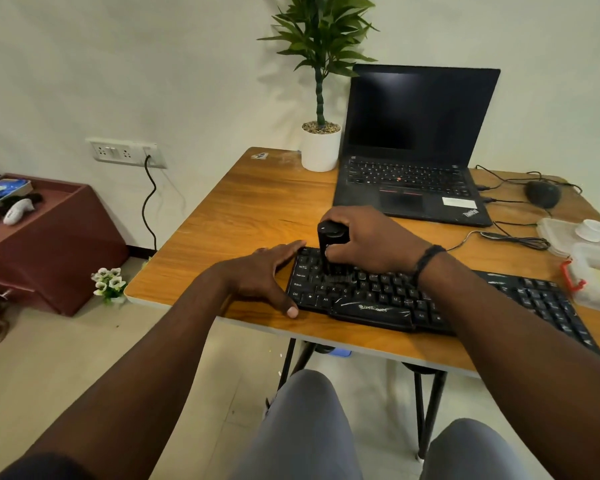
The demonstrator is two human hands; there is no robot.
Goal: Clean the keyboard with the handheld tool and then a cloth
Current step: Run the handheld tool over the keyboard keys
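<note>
A black keyboard lies along the near edge of the wooden table. My right hand grips a black handheld tool, held upright with its brush end down on the keys at the keyboard's left part. My left hand lies flat on the table against the keyboard's left end, fingers straight along its edge, thumb at the front corner. No cloth can be made out.
An open black laptop stands behind the keyboard, a potted plant to its left. A black mouse with cables and clear plastic containers sit at the right. A maroon cabinet is on the floor at left.
</note>
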